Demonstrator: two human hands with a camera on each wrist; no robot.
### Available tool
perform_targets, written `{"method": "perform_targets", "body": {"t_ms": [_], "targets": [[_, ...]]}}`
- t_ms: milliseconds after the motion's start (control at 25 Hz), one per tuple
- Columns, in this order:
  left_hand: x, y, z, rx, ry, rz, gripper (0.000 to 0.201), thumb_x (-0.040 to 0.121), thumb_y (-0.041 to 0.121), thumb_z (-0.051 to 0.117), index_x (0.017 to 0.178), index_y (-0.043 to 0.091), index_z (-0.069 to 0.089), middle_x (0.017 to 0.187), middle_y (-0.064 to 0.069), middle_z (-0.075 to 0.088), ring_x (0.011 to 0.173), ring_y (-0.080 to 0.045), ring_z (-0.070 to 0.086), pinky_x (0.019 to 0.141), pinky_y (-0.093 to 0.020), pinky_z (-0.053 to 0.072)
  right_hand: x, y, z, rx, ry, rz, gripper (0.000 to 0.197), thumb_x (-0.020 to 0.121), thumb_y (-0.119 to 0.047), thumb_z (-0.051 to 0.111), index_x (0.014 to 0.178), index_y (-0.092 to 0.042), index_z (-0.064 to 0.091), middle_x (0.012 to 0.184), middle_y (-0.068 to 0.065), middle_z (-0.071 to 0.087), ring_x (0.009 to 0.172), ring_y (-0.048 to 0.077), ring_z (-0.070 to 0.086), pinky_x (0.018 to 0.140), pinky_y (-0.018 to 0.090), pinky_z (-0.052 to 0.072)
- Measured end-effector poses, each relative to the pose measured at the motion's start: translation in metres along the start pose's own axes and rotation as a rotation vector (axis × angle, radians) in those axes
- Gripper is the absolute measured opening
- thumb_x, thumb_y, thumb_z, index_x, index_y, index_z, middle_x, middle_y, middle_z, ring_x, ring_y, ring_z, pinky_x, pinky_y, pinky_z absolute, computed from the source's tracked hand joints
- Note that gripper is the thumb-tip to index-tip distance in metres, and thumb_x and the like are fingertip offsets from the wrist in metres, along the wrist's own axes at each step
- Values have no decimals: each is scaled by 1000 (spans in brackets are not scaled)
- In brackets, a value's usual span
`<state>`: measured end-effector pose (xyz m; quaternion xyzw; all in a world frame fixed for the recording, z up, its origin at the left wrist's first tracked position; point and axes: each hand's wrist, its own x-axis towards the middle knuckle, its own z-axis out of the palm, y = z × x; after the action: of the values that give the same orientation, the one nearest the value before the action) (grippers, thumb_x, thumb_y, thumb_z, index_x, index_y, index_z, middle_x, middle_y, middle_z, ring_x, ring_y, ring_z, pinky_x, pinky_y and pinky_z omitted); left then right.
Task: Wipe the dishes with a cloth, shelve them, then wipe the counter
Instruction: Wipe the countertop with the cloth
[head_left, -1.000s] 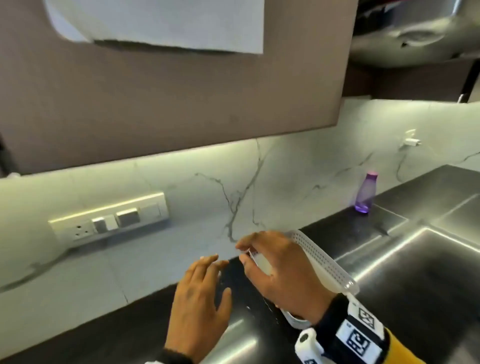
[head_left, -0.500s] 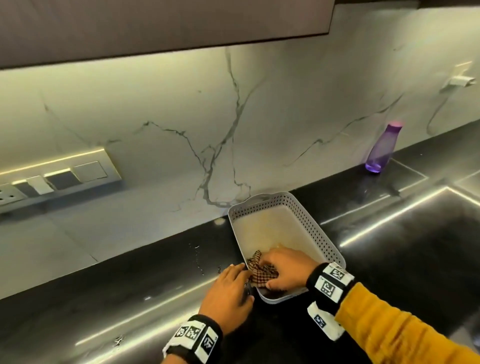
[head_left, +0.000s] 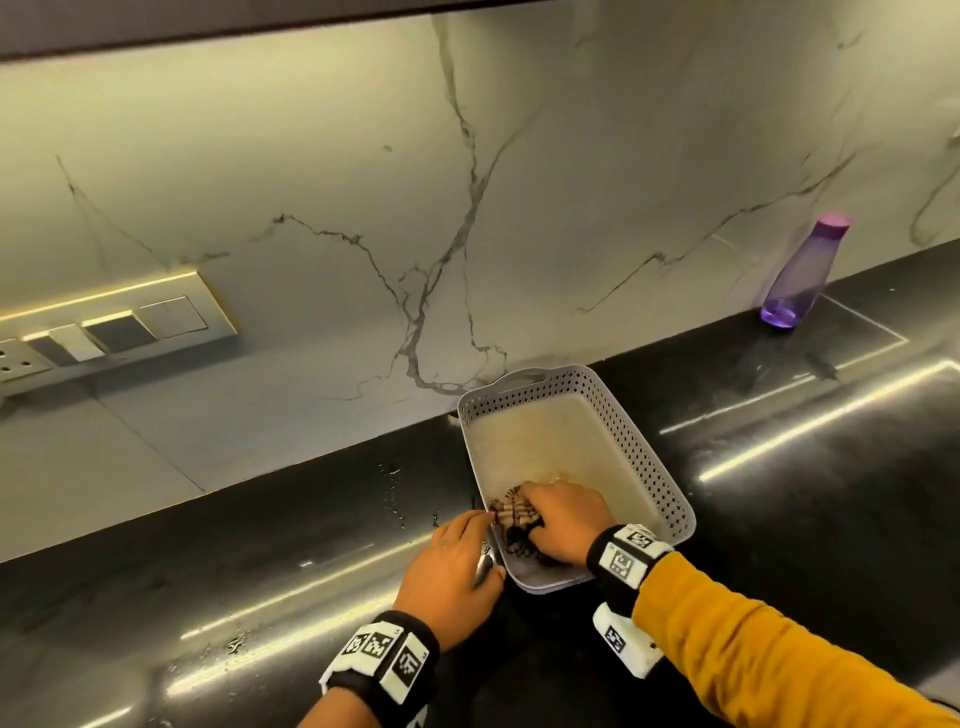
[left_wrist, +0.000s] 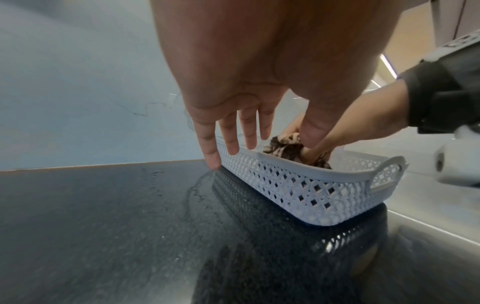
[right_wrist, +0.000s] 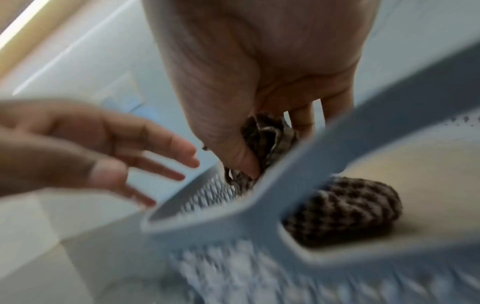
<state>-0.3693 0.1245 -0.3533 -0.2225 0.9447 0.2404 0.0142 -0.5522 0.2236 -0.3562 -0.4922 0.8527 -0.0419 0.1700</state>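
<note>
A grey perforated basket (head_left: 649, 467) lies flat on the black counter (head_left: 208, 571) against the marble wall. My right hand (head_left: 550, 514) reaches into its near left corner and grips a bunched brown checked cloth (head_left: 511, 512). The right wrist view shows the cloth (right_wrist: 267, 139) pinched between thumb and fingers, with more cloth lying on the basket floor. My left hand (head_left: 467, 540) is beside the basket's left wall, its fingers (left_wrist: 211, 152) straight and touching the wall from outside. No dishes are in view.
A purple bottle (head_left: 800, 275) stands at the wall far right. A switch and socket panel (head_left: 104, 327) is on the wall at left. Water drops (head_left: 392, 493) lie on the counter left of the basket. A cabinet edge runs overhead.
One second ago my right hand held the basket tilted up; it now lies flat with my right hand inside it on the cloth. The view dropped to the counter. My left hand moved to its wall.
</note>
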Motion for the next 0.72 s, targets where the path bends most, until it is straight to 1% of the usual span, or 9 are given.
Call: {"method": "perform_targets", "body": {"t_ms": [80, 200, 320, 400, 520, 560, 640, 680, 720], "targets": [[-5, -8, -5, -8, 25, -25, 66, 101, 43, 51, 160, 26, 28, 164, 7, 33, 149, -12, 33, 120, -26, 29, -1, 6, -19, 134, 27, 20, 29, 91, -29, 62, 120, -26, 57, 111, 4, 70, 102, 29, 68, 81, 37, 57], [-18, -32, -8, 25, 20, -102, 67, 101, 47, 52, 160, 27, 28, 164, 6, 33, 149, -14, 34, 120, -28, 31, -4, 1, -51, 381, 120, -15, 22, 92, -29, 67, 113, -26, 62, 108, -2, 72, 99, 21, 70, 84, 40, 61], [-37, -60, -7, 40, -18, -196, 60, 99, 48, 53, 154, 28, 37, 161, 6, 37, 145, -15, 38, 118, -30, 37, -6, -24, -78, 607, 242, -119, 19, 89, -26, 71, 107, -21, 67, 103, -3, 75, 98, 15, 70, 86, 44, 61], [-51, -79, -8, 48, -31, -256, 55, 99, 48, 53, 150, 29, 44, 161, 6, 37, 145, -16, 38, 116, -31, 39, -4, -53, -89, 666, 281, -181, 18, 88, -24, 72, 105, -19, 68, 102, -3, 75, 98, 15, 70, 85, 42, 60], [-72, -108, -12, 102, -48, -362, 60, 97, 46, 55, 152, 26, 43, 166, 1, 31, 151, -20, 33, 120, -35, 35, 5, -102, -79, 588, 262, -220, 18, 88, -26, 69, 105, -27, 64, 102, 0, 73, 95, 20, 69, 82, 39, 58], [-79, -118, -13, 114, -52, -393, 63, 96, 46, 56, 154, 25, 41, 168, 0, 29, 152, -22, 31, 122, -37, 34, 8, -116, -68, 510, 263, -207, 24, 88, -28, 66, 111, -29, 63, 104, 3, 72, 95, 24, 68, 81, 40, 58], [-93, -134, -15, 119, -65, -439, 66, 96, 44, 58, 155, 23, 38, 169, -3, 24, 154, -24, 27, 123, -39, 32, 8, -136, -40, 337, 273, -173, 37, 90, -26, 62, 126, -27, 59, 112, 6, 71, 100, 28, 68, 81, 39, 58], [-103, -142, -17, 120, -66, -455, 66, 96, 44, 59, 155, 23, 38, 170, -4, 24, 154, -25, 27, 123, -40, 31, 5, -145, -24, 279, 251, -180, 40, 91, -24, 61, 131, -25, 57, 116, 6, 70, 104, 29, 67, 83, 38, 56], [-111, -149, -20, 128, -62, -465, 66, 96, 44, 60, 154, 23, 39, 169, -5, 23, 154, -26, 26, 123, -39, 30, 0, -153, -6, 220, 181, -204, 41, 92, -27, 62, 133, -25, 55, 121, 5, 68, 110, 28, 65, 86, 37, 54]]}}
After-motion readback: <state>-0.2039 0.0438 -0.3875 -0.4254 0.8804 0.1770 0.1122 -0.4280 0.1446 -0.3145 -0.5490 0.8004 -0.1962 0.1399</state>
